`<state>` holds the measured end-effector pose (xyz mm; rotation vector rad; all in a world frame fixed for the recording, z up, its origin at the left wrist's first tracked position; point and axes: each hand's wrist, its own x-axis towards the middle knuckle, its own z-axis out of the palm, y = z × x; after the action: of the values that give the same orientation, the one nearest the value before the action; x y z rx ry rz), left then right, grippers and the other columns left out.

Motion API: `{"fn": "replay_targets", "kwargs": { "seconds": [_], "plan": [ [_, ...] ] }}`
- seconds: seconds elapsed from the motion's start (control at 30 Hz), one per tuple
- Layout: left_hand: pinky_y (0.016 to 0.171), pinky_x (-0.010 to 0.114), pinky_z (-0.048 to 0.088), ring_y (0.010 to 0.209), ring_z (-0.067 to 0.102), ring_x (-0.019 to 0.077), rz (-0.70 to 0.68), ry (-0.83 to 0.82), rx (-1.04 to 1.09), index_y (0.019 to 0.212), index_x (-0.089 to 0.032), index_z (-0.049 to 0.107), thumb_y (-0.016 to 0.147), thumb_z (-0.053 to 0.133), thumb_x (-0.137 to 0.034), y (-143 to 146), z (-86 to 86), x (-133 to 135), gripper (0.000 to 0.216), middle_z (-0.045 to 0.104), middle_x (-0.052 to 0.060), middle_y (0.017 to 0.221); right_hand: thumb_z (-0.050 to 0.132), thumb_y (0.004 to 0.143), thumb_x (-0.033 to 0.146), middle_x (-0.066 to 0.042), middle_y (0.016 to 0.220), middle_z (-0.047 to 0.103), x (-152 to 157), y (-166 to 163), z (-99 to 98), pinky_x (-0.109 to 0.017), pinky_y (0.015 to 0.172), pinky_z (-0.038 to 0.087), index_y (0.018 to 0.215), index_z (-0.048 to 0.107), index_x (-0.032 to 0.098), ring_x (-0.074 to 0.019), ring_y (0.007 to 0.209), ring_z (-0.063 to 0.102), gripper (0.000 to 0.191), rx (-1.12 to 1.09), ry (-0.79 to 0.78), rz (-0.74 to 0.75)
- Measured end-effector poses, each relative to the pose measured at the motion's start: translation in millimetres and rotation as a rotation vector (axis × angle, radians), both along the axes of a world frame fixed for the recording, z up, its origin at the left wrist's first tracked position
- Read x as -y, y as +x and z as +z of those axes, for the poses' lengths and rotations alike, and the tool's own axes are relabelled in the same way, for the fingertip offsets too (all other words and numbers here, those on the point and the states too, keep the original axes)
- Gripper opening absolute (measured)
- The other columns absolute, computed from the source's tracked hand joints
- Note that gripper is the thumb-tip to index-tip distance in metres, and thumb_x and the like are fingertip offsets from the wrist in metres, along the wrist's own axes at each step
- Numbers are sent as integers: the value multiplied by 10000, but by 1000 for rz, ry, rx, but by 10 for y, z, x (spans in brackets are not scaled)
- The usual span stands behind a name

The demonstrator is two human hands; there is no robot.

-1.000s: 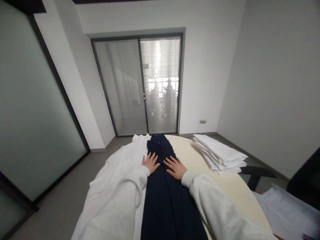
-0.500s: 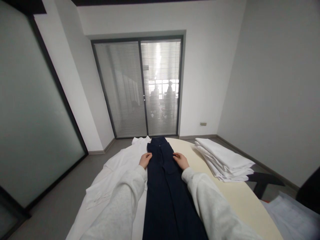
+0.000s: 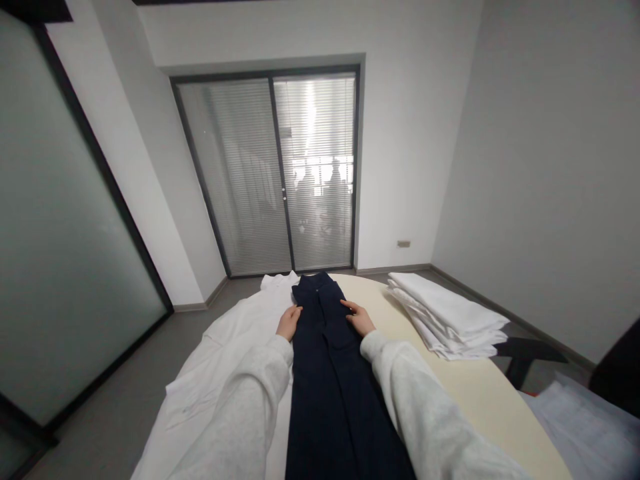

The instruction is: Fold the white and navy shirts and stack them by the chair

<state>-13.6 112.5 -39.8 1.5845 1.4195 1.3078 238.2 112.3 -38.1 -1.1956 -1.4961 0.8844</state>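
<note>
Lying flat, navy trousers (image 3: 317,393) look lightly creased; left hand (image 3: 289,323) curled, grip unclear; right hand (image 3: 360,320), fingers parted.

On the right side of a round-edged, cream-coloured table (image 3: 493,393) sits a stack of folded white cloth (image 3: 445,310). Beyond the table's edge are a black, T-shaped armrest (image 3: 533,350) and crumpled, translucent whitish sheeting (image 3: 595,417). Ahead, behind pale horizontal blinds (image 3: 245,200) in a dark-framed, 2-panel glass door (image 3: 281,140), show 2 blurry human silhouettes (image 3: 336,193). A frosted, black-framed glass partition (image 3: 60,200) stands at far left.
</note>
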Motion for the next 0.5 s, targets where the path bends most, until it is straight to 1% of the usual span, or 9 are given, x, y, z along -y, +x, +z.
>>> {"fn": "replay_targets", "kwargs": {
  "seconds": [0.07,0.13,0.2,0.27,0.3,0.37,0.4,0.47,0.5],
  "plan": [
    [971,293,332,1107,503,196,-33,36,215,915,-154,677,758,553,-409,-12,-12,25,324,600,77,1140,437,554,52,-26,1111,614,69,-18,75,-286,848,453,1041,638,199,-160,963,573,547,-70,53,20],
    [933,301,371,1051,542,204,-63,37,418,875,-146,687,722,592,-434,-19,-16,51,340,622,85,1096,453,577,83,-25,1074,626,127,-33,147,-304,867,432,969,663,198,-170,973,560,459,-92,83,42],
    [872,308,414,967,583,208,-63,10,507,848,-128,684,688,631,-440,-19,-10,68,354,654,94,1010,497,606,131,-27,990,647,164,-53,202,-314,850,428,898,667,189,-175,933,564,342,-122,93,59],
    [815,301,443,873,610,195,-46,-1,545,818,-117,665,651,679,-421,-10,6,75,347,675,85,893,574,614,194,-16,865,649,183,-86,237,-302,795,438,845,638,181,-163,843,572,240,-188,95,59],
    [790,294,453,824,618,182,-36,2,563,805,-118,647,630,704,-405,-3,16,77,341,675,70,829,615,608,230,-1,796,634,189,-107,246,-287,752,444,841,612,179,-150,783,569,239,-228,89,54],
    [750,279,469,735,624,154,-5,2,617,801,-128,595,584,754,-362,16,37,83,357,654,31,723,677,595,303,38,672,573,200,-154,253,-251,636,438,884,558,177,-116,646,540,337,-293,39,45],
    [738,275,475,708,624,144,12,-10,653,819,-134,566,568,774,-338,27,47,88,385,644,19,699,689,598,339,54,622,536,208,-178,252,-235,574,422,917,534,172,-102,580,512,393,-309,-12,36],
    [731,283,487,697,630,143,41,-61,720,905,-139,514,556,796,-294,47,65,105,475,643,24,711,689,615,390,74,557,483,225,-217,243,-223,478,379,998,495,155,-85,477,453,489,-309,-150,24],
    [734,294,491,711,635,151,51,-95,743,970,-139,486,558,801,-272,55,73,116,535,648,38,739,687,621,397,75,547,481,233,-231,236,-226,451,368,1047,475,147,-85,447,435,537,-304,-217,27]
  ]
}}
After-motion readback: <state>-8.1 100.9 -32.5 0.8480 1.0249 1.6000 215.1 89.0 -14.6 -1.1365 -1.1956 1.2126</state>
